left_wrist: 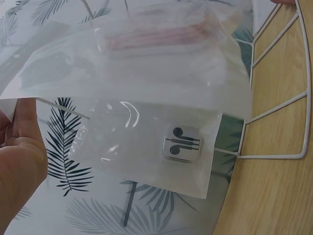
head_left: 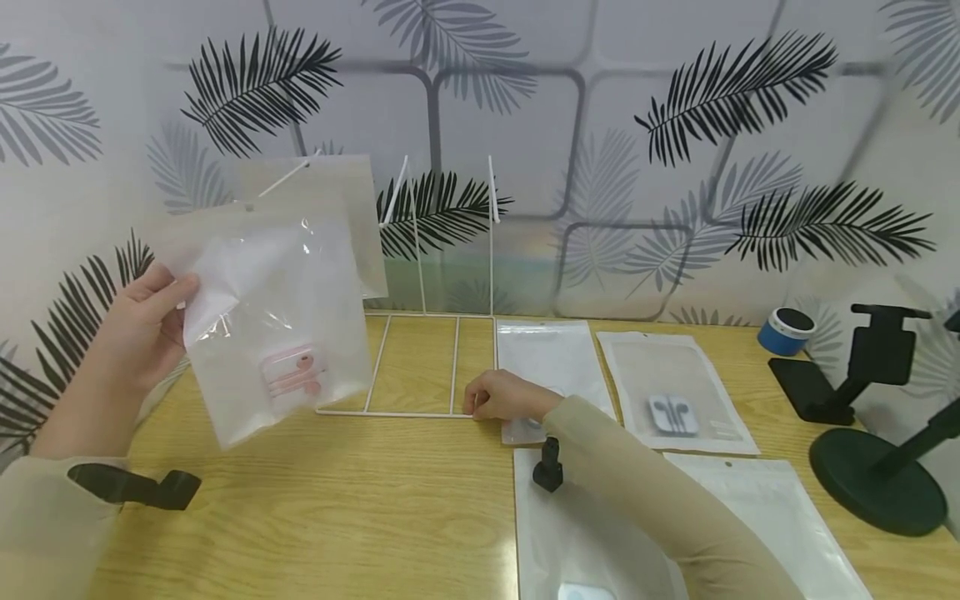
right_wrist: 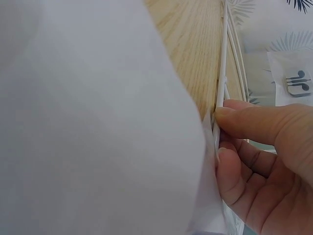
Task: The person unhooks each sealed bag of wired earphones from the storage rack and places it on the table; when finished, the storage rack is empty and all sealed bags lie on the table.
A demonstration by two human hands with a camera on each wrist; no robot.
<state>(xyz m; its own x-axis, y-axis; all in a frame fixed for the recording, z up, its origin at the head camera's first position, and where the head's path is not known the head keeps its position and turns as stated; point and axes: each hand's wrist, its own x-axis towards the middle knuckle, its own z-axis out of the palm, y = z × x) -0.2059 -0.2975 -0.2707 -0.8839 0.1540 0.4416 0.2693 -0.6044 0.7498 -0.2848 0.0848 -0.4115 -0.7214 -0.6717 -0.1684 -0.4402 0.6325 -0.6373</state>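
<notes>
My left hand (head_left: 153, 321) pinches the left edge of a translucent zip pouch (head_left: 277, 275) that holds pink earphones in a small case (head_left: 292, 371). The pouch's top hole is close to the tip of the left hook (head_left: 285, 177) of a white wire rack (head_left: 417, 250); whether the hook passes through it I cannot tell. Behind it, a second pouch (left_wrist: 146, 142) with dark-grey earphones in a clear case (left_wrist: 182, 143) hangs on that side of the rack. Low at the rack's front right corner, my right hand (head_left: 506, 396) grips the white base wire (right_wrist: 222, 88) between thumb and fingers.
Several flat pouches lie right of the rack, one with boxed earphones (head_left: 672, 415). Two more rack hooks (head_left: 492, 192) point forward. A blue cylindrical speaker (head_left: 786, 332), a black phone stand (head_left: 832, 400) and a round dark base (head_left: 877, 482) stand at the right. A leaf-patterned backdrop rises behind.
</notes>
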